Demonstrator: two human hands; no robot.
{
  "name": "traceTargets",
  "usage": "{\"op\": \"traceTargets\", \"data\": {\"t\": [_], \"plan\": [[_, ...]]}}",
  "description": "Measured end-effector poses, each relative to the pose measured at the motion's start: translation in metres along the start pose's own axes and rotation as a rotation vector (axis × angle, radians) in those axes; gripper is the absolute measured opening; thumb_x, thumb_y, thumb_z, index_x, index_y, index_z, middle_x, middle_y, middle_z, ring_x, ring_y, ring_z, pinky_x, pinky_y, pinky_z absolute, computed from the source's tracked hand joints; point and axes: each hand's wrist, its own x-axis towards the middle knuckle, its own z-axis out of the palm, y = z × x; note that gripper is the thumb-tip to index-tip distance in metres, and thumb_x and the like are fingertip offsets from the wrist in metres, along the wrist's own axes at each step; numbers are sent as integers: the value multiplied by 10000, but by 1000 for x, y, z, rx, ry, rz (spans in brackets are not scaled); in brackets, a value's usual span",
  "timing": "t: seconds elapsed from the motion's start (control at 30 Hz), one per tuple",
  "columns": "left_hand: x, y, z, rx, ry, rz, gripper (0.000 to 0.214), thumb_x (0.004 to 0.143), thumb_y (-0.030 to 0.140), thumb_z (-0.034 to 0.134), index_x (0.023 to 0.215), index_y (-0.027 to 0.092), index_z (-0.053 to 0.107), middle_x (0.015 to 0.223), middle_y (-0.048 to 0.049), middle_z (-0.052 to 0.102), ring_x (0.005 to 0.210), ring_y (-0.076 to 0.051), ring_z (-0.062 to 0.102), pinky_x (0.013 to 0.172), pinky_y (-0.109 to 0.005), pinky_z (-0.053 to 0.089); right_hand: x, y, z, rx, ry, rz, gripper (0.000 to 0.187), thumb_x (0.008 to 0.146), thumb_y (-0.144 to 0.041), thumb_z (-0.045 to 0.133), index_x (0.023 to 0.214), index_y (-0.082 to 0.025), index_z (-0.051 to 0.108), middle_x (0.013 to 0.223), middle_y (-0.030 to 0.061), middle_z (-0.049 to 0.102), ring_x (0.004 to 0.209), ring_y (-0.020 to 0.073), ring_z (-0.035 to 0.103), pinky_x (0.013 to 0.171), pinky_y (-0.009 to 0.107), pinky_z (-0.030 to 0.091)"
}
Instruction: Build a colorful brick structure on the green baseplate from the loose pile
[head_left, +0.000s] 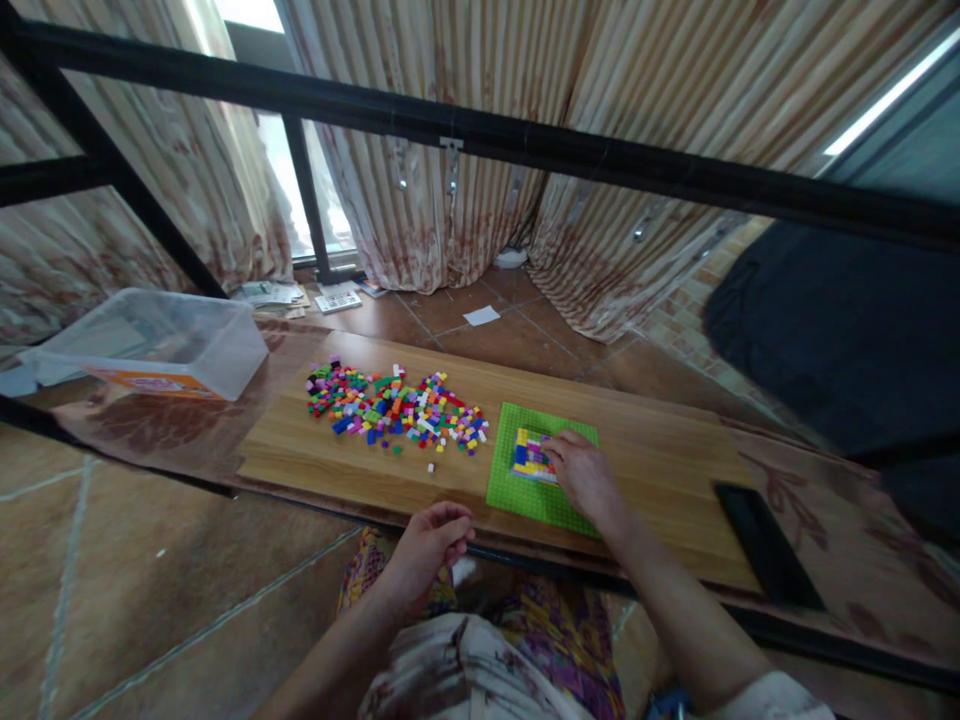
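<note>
Head view: right hand [581, 472], grip hidden, touches the multicoloured plastic-brick panel [523, 455] on the square green baseplate [525, 497] by the wooden table's [667, 450] near edge; left hand [431, 540] curls apart, contents unclear; loose coloured bricks [394, 408] lie leftward, presumably for reach.

Pleated, striped curtains [465, 60] behind a black rail [360, 105], bright window [251, 12] at left, brown tiled floor [165, 560] below.

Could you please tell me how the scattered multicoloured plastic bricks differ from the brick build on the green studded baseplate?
The scattered multicoloured plastic bricks lie loose on the wooden board; the compact multicoloured brick build sits on the green studded baseplate. The scattered bricks cover more area than the build. Both include yellow and blue pieces.
</note>
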Motion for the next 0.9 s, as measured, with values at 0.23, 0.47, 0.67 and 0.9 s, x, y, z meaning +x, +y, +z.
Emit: {"op": "traceTargets", "data": {"t": [0.23,0.47,0.67,0.9], "plan": [[-1,0,-2,3,10,6,305,586,300,751,792,130,602,617,6,614,449,-29,431,418,-153,260,0,0,0,68,69,79,256,881,-259,459,865,-214,710,906,66,675,827,192,609,787,326,471],[1,0,-1,10,8,-7,310,595,305,746,804,134,596,623,11,611,447,-30,426,417,-159,258,-4,2,1,252,200,287,315,857,-380,459,862,-178,700,889,79,676,743,185,615,739,333,483],[-3,3,2,0,11,-31,310,602,302,755,808,140,590,631,15,606,456,-31,429,424,-158,259,-5,7,12,400,277,442,366,798,-410,512,992,-143,668,931,101,669,718,183,607,695,341,501],[-1,4,2,-9,12,-39,312,603,312,769,807,145,600,638,12,614,474,-36,451,442,-157,280,-4,10,25,483,272,496,441,744,-363,541,1115,-143,630,1033,98,642,766,176,597,706,344,511]]}}
